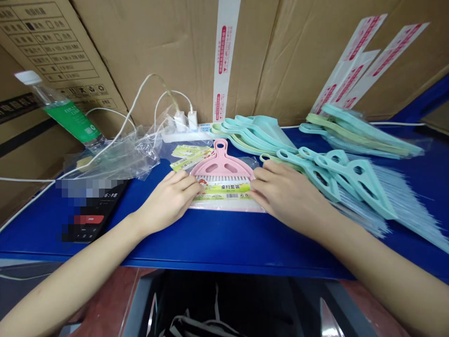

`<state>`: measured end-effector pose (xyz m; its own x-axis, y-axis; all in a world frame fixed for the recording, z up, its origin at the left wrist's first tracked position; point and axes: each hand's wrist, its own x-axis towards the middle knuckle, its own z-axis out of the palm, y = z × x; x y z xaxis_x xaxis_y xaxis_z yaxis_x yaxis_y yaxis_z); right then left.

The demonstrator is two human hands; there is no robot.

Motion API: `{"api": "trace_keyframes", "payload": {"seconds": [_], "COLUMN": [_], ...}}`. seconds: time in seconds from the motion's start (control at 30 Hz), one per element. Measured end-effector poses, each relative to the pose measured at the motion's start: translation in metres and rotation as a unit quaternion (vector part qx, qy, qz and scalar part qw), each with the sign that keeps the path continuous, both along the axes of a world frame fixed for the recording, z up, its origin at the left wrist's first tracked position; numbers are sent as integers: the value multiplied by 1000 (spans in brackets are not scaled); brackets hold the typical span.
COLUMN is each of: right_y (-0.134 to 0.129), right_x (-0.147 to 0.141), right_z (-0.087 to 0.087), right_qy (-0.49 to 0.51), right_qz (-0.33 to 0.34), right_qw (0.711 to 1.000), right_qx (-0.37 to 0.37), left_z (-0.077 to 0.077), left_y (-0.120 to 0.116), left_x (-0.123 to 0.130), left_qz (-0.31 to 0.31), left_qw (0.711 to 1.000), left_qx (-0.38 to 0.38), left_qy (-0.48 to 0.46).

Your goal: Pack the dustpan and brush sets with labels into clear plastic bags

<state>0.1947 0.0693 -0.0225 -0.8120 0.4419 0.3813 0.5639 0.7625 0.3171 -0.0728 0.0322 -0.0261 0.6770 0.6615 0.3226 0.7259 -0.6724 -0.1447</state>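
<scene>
A pink dustpan and brush set [223, 164] lies flat on the blue table in front of me, its handle pointing away. White bristles show above a yellow-green label card [224, 188], and clear plastic wrap covers the set. My left hand [167, 201] is closed on the left edge of the wrapped set, near the card's end. On the opposite edge, my right hand [287, 194] pinches the wrap with curled fingers. More label cards [189, 157] lie just behind the left side of the set.
Turquoise dustpans [257, 131] are stacked at the back, and turquoise brushes [361, 182] lie right of my right hand. Wrapped sets [365, 133] sit farther right. At left are a tilted bottle [72, 119], plastic bags [129, 152], a phone [96, 210] and cables near a power strip [185, 135].
</scene>
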Motion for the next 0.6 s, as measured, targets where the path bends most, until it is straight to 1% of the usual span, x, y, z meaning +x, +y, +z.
{"api": "trace_keyframes", "payload": {"seconds": [0.1,0.17,0.23,0.33,0.43,0.6], "right_y": [-7,-10,-11,-11,-11,-10], "right_x": [-6,-10,-13,-16,-18,-18], "right_z": [-1,-2,-4,-7,-10,-11], "right_qy": [-26,-28,-20,0,24,35], "right_qz": [9,14,40,85,79,67], "right_qw": [998,998,998,996,993,990], "right_qx": [56,59,33,-37,-88,-119], "left_z": [-1,-1,-1,0,0,-3], "left_y": [-1,-1,-2,-3,-4,-3], "left_x": [4,5,6,8,11,14], "left_qz": [-24,-31,-29,-21,-26,-32], "left_qw": [999,999,998,998,997,996], "left_qx": [-17,-32,-41,-38,-28,-8], "left_qy": [16,27,40,55,70,85]}}
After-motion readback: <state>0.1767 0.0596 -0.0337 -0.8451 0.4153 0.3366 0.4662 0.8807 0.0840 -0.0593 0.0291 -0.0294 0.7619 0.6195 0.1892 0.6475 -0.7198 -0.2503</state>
